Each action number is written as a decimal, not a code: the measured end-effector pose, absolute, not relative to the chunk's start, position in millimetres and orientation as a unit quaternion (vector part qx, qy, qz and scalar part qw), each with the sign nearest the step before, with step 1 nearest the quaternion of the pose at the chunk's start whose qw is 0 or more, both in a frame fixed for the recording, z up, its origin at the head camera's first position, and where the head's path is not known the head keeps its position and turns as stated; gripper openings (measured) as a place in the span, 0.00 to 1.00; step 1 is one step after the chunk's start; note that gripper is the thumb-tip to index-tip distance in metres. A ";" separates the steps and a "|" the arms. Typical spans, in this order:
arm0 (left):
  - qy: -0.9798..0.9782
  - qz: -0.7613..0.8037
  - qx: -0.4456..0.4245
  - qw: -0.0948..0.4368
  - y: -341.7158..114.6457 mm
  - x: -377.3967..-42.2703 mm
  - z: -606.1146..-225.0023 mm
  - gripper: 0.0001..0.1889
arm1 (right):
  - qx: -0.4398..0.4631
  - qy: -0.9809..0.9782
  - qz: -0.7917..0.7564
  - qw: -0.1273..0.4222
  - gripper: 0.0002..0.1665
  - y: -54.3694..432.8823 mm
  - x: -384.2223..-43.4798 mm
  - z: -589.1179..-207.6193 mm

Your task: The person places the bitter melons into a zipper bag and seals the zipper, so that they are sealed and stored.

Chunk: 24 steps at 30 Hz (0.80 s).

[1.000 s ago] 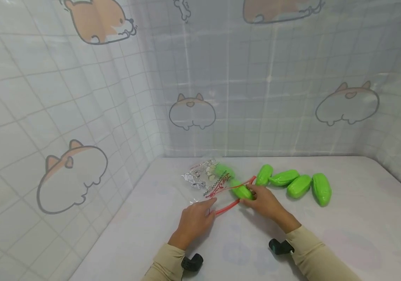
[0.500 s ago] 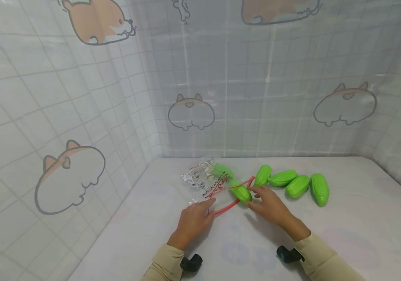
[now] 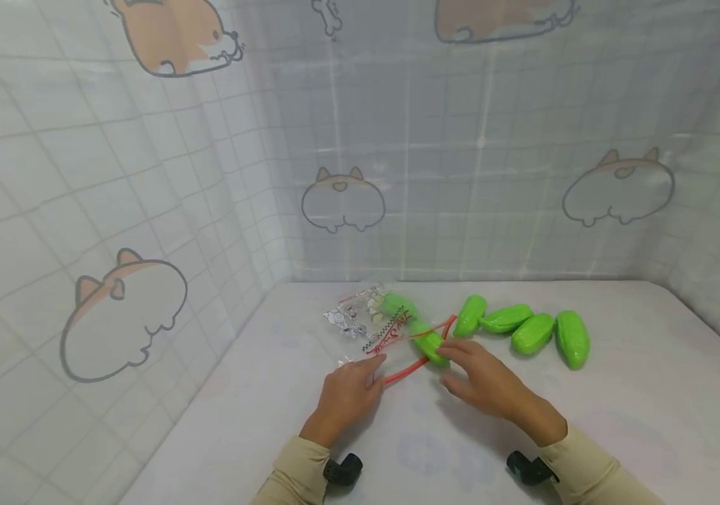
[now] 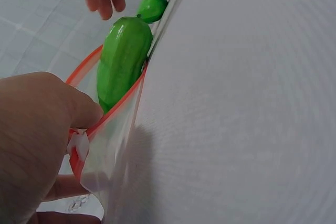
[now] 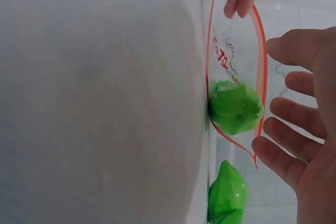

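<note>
A clear zip bag (image 3: 360, 324) with red zip edges and printed cartoon figures lies on the table, its mouth parted toward me. My left hand (image 3: 345, 394) pinches the red edge (image 4: 126, 97) between thumb and fingers. One glossy green cucumber-like toy vegetable (image 3: 399, 307) is inside the bag; a second green toy vegetable (image 4: 124, 59) lies half through the mouth. Just to the right of that one, my right hand (image 3: 488, 382) holds nothing, its spread fingers (image 5: 296, 111) close beside the toy and the bag's edge.
Several more green toy vegetables lie to the right of the bag, the farthest being a long green one (image 3: 572, 339). A white table (image 3: 643, 421) meets a grid-patterned sheet (image 3: 448, 231) at the back and sides. Each wrist bears a dark camera mount (image 3: 343, 470).
My right hand has let go of the toy vegetable in the bag's mouth, drawing back to the lower right as its fingers spread. The left hand keeps its hold on the bag's edge.
</note>
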<state>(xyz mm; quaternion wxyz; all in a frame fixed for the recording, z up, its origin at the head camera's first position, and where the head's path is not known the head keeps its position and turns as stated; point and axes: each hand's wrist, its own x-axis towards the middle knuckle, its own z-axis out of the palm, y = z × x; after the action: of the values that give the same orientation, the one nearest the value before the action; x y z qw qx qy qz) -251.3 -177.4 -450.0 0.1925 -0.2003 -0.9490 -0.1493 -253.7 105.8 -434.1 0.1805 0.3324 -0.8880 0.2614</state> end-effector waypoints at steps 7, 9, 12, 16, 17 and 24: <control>-0.950 -0.152 -0.196 0.190 -176.6 -253.0 -449.4 0.21 | 0.351 -0.888 0.244 0.166 0.27 107.1 -251.8 -435.2; -0.949 -0.149 -0.199 0.193 -176.5 -252.6 -450.3 0.20 | 0.353 -0.889 0.245 0.162 0.26 107.5 -251.9 -436.7; -0.948 -0.146 -0.202 0.196 -176.9 -251.6 -450.5 0.20 | 0.355 -0.888 0.249 0.157 0.25 107.5 -252.9 -437.7; -0.949 -0.146 -0.201 0.192 -177.2 -251.1 -450.6 0.20 | 0.355 -0.889 0.252 0.143 0.24 106.5 -255.5 -437.6; -0.950 -0.147 -0.200 0.191 -177.2 -251.1 -450.4 0.20 | 0.355 -0.889 0.253 0.139 0.23 105.9 -256.4 -437.0; -0.948 -0.144 -0.206 0.196 -177.5 -251.2 -449.7 0.20 | 0.352 -0.893 0.251 0.129 0.20 99.5 -261.0 -432.8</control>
<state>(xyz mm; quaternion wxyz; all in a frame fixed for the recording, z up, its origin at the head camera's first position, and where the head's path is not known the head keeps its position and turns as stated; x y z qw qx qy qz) -251.2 -177.5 -449.7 0.1965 -0.2061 -0.9478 -0.1436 -261.0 99.5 -432.8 0.1286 0.3521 -0.8926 0.2506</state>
